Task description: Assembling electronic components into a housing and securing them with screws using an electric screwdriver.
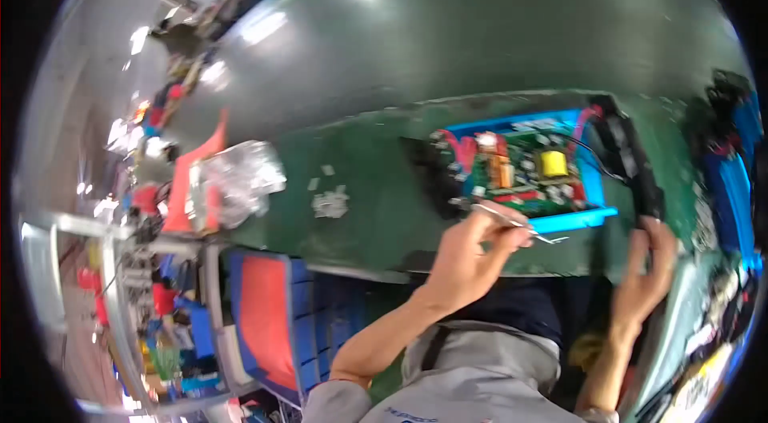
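My left hand (472,256) is closed round thin silver tweezers (520,223), whose tips point to the right, just in front of a blue tray (572,220). Inside this tray lies a green circuit board (524,155) with a yellow transformer (553,164), orange-brown parts and pink wires. My right hand (650,267) is at the near end of a long black panel (632,155), thumb and fingers apart; whether the fingertips touch it is unclear. A black cable runs from the board to that panel. Another dark panel (432,175) is at the tray's left side.
Small white pieces (330,202) lie in a loose pile on the green mat (368,183). Crumpled silver bags (244,179) lie by an orange-red sheet at left. A blue-and-red bin (268,319) stands below the table's edge. Blue trays (732,199) stand at far right.
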Motion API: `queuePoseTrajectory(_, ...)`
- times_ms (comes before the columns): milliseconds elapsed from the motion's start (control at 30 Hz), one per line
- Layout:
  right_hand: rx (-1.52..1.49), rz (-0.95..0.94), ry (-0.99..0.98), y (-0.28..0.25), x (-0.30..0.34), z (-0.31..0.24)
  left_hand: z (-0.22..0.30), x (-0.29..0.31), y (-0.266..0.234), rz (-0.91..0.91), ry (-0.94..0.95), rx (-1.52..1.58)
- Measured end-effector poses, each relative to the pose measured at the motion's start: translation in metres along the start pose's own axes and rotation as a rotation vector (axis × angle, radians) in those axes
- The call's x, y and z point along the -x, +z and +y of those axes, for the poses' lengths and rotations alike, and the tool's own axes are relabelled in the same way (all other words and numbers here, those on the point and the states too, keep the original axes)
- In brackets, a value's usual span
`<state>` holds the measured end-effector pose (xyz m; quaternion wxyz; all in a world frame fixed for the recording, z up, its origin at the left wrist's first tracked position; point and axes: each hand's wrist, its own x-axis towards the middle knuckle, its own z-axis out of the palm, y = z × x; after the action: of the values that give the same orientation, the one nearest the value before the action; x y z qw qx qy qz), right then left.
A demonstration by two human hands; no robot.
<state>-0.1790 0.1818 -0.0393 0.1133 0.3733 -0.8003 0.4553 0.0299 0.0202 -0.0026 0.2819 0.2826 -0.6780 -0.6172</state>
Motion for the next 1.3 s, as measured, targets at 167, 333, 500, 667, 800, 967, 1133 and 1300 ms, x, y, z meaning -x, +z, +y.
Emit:
queuePoseTrajectory(167, 0.332, -0.14, 0.006, -0.006, -0.018, 0.052, -0.016, -0.005, -0.016, 0.097, 0.267, -0.263)
queuePoseTrajectory(333, 0.221, -0.254, 0.21, -0.02, -0.002, 0.019, -0.027, -0.017, -0.012, 0.141, 0.432, -0.399)
queuePoseTrajectory(500, -0.186, -0.284, 0.557, -0.051, 0.063, 0.003, -0.021, -0.018, -0.012, 0.169, 0.334, -0.552)
queuePoseTrajectory(667, -0.69, -0.638, 1.063, -0.056, 0.106, -0.005, -0.033, -0.03, -0.017, 0.132, 0.451, -0.682)
queuePoseTrajectory(800, -0.599, -0.826, 0.897, -0.052, 0.127, -0.023, -0.031, -0.034, 0.002, 0.125, 0.417, -0.584)
queuePoseTrajectory(967, -0.704, -0.716, 0.796, -0.034, 0.14, -0.026, -0.032, -0.036, 0.02, 0.129, 0.405, -0.667)
queuePoseTrajectory(1133, -0.762, -0.775, 0.824, -0.035, 0.131, -0.026, -0.031, -0.035, 0.019, 0.13, 0.415, -0.71)
queuePoseTrajectory(1300, -0.803, -0.811, 0.872, -0.033, 0.128, -0.026, -0.034, -0.038, 0.023, 0.154, 0.427, -0.738)
